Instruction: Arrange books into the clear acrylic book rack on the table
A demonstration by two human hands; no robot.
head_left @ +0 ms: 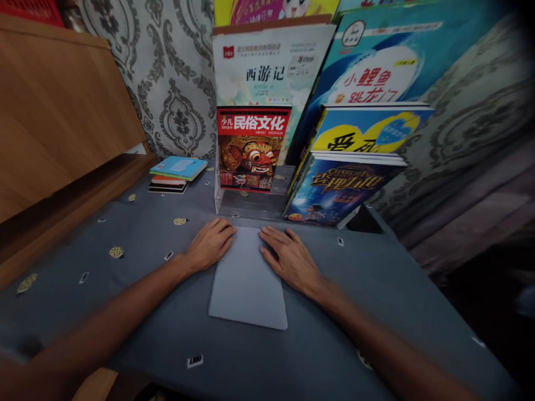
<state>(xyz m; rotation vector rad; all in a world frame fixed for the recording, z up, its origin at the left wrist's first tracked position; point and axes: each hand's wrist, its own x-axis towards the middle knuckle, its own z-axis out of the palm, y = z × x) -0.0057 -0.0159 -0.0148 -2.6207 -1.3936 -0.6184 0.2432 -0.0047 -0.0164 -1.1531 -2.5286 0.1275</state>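
Pale grey-blue sheet is laid on the grey cloth-covered worktop, its long axis running near to far. Its far corners are covered by the left hand and right hand, each grip held flat and open, nothing grasped. The left forearm and right forearm are angled inward.

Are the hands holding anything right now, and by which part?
Nothing is gripped: the left hand and right hand lie flat, fingers resting on the top corners of a pale grey-blue flat sheet.
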